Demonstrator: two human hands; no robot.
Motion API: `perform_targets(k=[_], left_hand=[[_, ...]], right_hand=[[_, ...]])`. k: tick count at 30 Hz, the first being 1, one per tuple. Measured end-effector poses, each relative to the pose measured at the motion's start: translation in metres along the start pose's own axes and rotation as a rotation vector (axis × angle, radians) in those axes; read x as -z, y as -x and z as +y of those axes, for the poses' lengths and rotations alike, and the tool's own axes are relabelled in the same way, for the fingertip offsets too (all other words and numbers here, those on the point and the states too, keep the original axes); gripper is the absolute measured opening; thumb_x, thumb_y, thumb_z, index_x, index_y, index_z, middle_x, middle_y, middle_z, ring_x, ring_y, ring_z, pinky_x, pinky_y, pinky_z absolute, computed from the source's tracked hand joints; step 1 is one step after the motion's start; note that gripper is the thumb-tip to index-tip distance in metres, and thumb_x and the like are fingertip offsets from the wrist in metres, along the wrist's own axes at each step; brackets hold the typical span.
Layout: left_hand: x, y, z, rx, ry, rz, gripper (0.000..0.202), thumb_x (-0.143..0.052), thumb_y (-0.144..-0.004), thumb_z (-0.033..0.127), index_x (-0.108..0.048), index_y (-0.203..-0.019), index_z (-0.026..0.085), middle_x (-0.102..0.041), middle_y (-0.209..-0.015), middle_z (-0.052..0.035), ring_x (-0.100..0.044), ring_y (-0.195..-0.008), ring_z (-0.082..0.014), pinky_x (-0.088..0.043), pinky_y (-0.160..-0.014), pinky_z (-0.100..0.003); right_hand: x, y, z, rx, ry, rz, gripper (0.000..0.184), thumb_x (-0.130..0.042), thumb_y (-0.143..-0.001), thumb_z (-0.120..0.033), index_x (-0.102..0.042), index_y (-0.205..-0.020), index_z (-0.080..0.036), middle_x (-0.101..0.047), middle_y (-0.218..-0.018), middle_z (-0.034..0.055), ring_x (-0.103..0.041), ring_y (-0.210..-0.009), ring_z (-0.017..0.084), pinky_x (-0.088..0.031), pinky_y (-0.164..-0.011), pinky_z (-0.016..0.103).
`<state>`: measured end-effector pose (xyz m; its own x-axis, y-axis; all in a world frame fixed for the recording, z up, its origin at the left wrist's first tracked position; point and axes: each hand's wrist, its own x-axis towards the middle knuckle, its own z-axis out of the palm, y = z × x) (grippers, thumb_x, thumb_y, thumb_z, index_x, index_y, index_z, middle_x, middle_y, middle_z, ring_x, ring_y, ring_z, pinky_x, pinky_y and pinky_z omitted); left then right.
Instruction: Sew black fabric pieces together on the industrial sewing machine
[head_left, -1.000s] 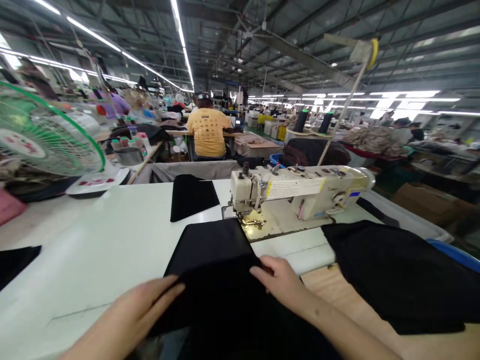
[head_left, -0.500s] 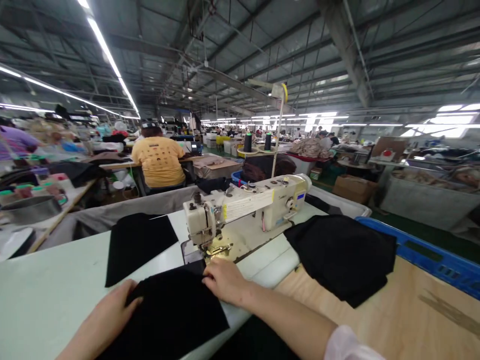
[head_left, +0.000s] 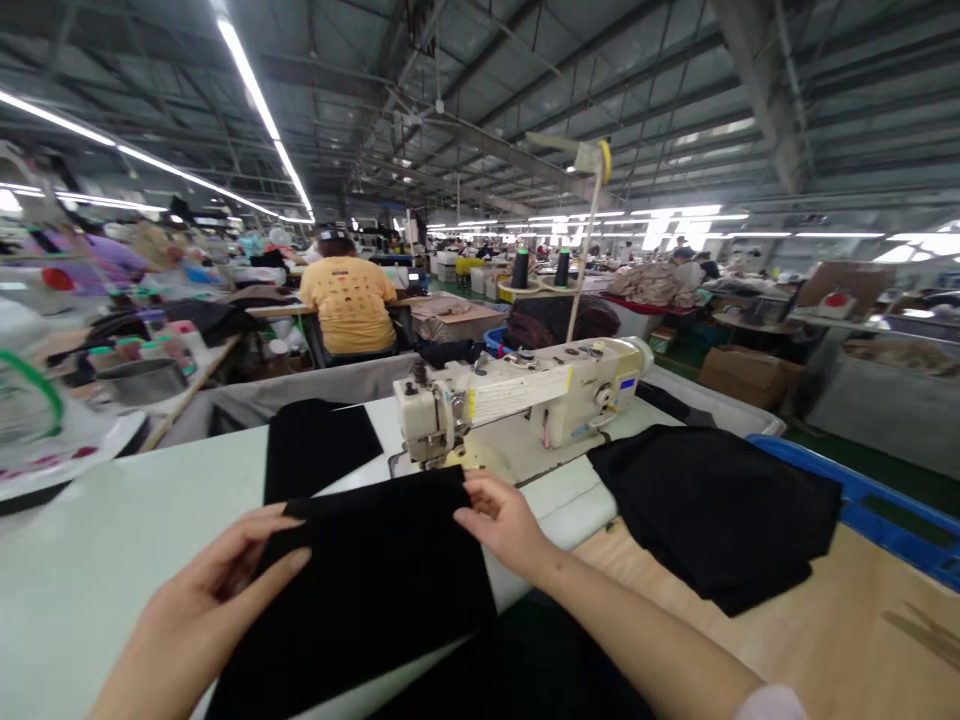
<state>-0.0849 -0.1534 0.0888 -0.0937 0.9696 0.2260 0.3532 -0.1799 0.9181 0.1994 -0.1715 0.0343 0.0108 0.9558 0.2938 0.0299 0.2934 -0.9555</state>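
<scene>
Near the cream metal sewing machine, left hand and right hand grip opposite edges of a flat black cloth panel — right hand nearer the machine.

Black cloth, me holding its upper right corner.
Plain, upper edge straight, spread over pale table.

Left of the sewing machine, the pale worktop is offering a wide open passage, though a flat black cloth is taking up the part nearest the machine. In front of the machine, a held black panel is filling the approach. Right of the machine, a black fabric pile and a blue crate are obstructing; behind it, a thread stand is rising.
</scene>
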Motion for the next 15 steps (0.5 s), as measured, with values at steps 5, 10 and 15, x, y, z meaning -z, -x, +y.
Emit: perform_targets(k=[5,10,15], left_hand=[[-0.011,0.024,0.014,0.116,0.303,0.048,0.043,-0.084,-0.056,0.053,-0.076,-0.085,0.021,-0.075,-0.107,-0.0052,-0.064,-0.109,-0.0296,-0.051,-0.099,-0.036],[-0.020,0.043,0.015,0.138,0.487,0.129,0.033,-0.084,-0.062,0.046,-0.079,-0.084,0.023,-0.075,-0.106,-0.0040,-0.064,-0.108,-0.0251,-0.050,-0.098,-0.030],[-0.026,0.054,0.020,0.128,0.512,0.072,0.031,-0.080,-0.070,0.045,-0.081,-0.089,0.020,-0.074,-0.113,-0.0086,-0.063,-0.111,-0.0271,-0.047,-0.099,-0.033]], right_hand=[[0.009,0.028,-0.027,0.109,0.095,0.253,0.020,-0.067,-0.083,-0.039,-0.070,-0.086,-0.019,-0.067,-0.110,0.0100,-0.065,-0.097,0.021,-0.054,-0.083,0.032],[0.018,0.043,-0.036,0.054,0.097,0.290,0.021,-0.070,-0.083,-0.041,-0.077,-0.084,-0.022,-0.071,-0.111,0.0091,-0.066,-0.102,0.023,-0.054,-0.090,0.035],[0.030,0.044,-0.016,-0.095,-0.099,0.358,0.022,-0.083,-0.071,-0.038,-0.080,-0.085,-0.021,-0.068,-0.123,0.0092,-0.065,-0.110,0.025,-0.052,-0.098,0.035]])
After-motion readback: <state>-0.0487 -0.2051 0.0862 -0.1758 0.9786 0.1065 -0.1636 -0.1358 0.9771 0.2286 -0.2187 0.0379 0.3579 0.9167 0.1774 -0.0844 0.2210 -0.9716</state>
